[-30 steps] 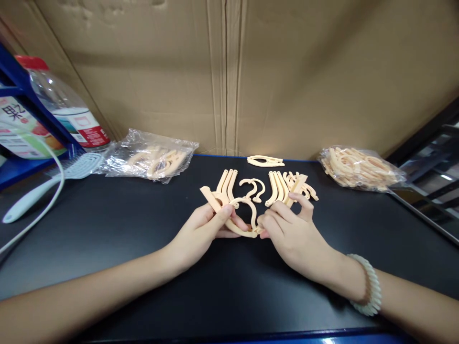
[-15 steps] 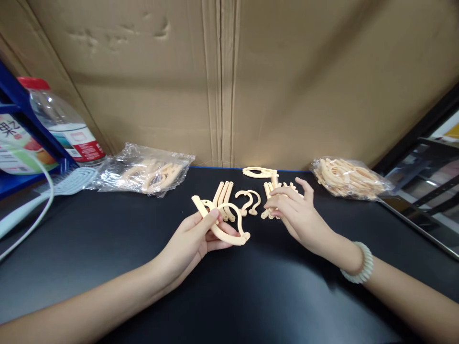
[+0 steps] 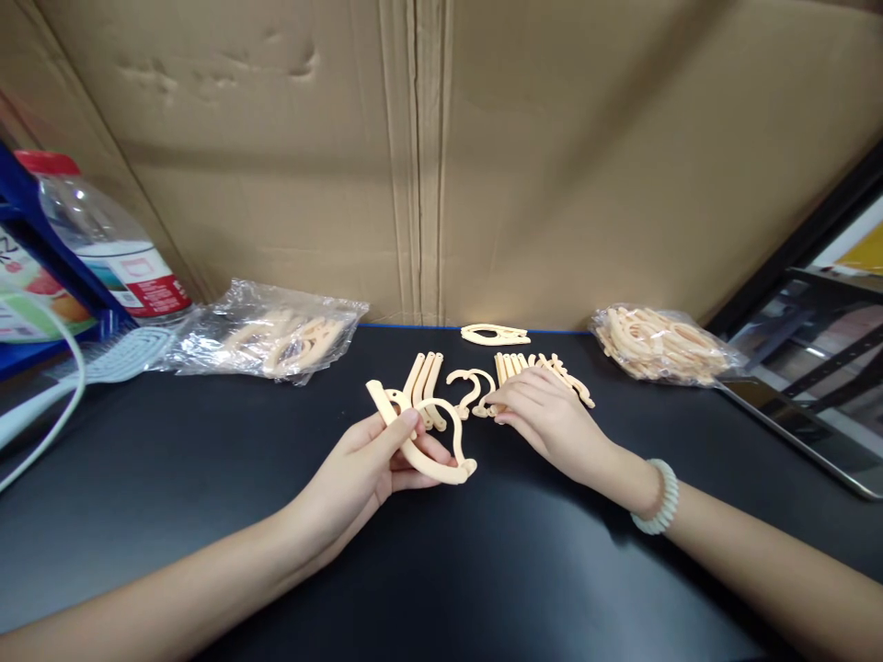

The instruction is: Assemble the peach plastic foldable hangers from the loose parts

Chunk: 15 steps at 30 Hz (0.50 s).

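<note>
My left hand (image 3: 376,450) is closed around a cream plastic folding hanger (image 3: 438,473), partly put together, with its curved arm and hook showing; it is held up above the table. My right hand (image 3: 544,414) lies over a row of cream hanger arms (image 3: 514,361), its fingers bent and drawn together at their near ends; what the fingertips hold, if anything, is hidden. Beside them lie two loose hanger hooks (image 3: 472,393). Behind my left hand are three hanger arms (image 3: 426,377) side by side. More small hanger pieces (image 3: 569,375) show past my right hand.
A folded hanger (image 3: 495,335) lies at the table's back edge. Clear bags of hanger parts rest at left (image 3: 276,336) and right (image 3: 662,342). A pale hairbrush (image 3: 131,354), a red-capped bottle (image 3: 131,248) and a white cable (image 3: 79,368) are at left. Cardboard (image 3: 276,138) stands behind.
My right hand has lowered and moved left onto the near ends of the hanger arms, its fingers drawing together. The left hand keeps hold of the hanger. The view has shifted slightly.
</note>
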Each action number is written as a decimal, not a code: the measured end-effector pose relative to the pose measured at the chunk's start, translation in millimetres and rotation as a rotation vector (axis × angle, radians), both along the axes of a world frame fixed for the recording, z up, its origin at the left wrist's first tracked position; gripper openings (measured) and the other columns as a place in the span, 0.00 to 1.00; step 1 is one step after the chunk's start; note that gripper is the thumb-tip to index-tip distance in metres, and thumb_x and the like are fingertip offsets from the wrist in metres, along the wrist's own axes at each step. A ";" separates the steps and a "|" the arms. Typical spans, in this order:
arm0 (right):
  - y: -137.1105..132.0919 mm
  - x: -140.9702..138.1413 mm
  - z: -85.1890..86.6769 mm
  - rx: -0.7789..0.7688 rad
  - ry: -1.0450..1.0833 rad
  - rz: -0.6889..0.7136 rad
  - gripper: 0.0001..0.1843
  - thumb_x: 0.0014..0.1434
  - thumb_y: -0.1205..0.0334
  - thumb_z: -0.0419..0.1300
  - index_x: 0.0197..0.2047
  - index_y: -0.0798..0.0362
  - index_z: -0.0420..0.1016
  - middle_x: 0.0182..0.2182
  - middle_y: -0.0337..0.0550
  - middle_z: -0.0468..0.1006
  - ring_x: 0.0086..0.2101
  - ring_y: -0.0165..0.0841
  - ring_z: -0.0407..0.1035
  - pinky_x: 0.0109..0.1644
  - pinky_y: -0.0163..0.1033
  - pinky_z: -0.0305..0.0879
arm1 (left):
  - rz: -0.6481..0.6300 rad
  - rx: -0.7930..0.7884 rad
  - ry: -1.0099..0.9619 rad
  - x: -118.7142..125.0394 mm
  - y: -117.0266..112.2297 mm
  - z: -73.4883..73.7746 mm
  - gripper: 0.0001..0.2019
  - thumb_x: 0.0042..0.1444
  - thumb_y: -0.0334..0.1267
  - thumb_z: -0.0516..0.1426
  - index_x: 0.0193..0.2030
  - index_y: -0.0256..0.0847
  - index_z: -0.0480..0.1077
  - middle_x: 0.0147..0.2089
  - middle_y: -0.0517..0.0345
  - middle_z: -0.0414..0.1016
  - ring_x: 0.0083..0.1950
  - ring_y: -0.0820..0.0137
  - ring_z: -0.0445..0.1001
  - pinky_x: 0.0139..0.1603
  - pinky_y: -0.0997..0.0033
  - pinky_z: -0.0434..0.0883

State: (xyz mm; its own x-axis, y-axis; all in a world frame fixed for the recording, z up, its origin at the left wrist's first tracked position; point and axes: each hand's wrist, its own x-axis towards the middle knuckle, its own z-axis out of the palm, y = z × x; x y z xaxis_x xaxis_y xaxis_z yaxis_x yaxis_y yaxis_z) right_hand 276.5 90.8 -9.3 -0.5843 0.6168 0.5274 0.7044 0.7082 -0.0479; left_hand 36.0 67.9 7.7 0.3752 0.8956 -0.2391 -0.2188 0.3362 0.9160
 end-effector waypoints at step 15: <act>-23.2 -7.4 8.2 0.058 0.051 0.084 0.15 0.64 0.69 0.52 0.54 0.57 0.69 0.50 0.52 0.73 0.52 0.39 0.66 0.56 0.50 0.63 | -0.152 0.102 -0.037 -1.2 -0.8 -0.9 0.09 0.55 0.32 0.62 0.43 0.36 0.71 0.42 0.51 0.77 0.47 0.61 0.76 0.52 0.61 0.72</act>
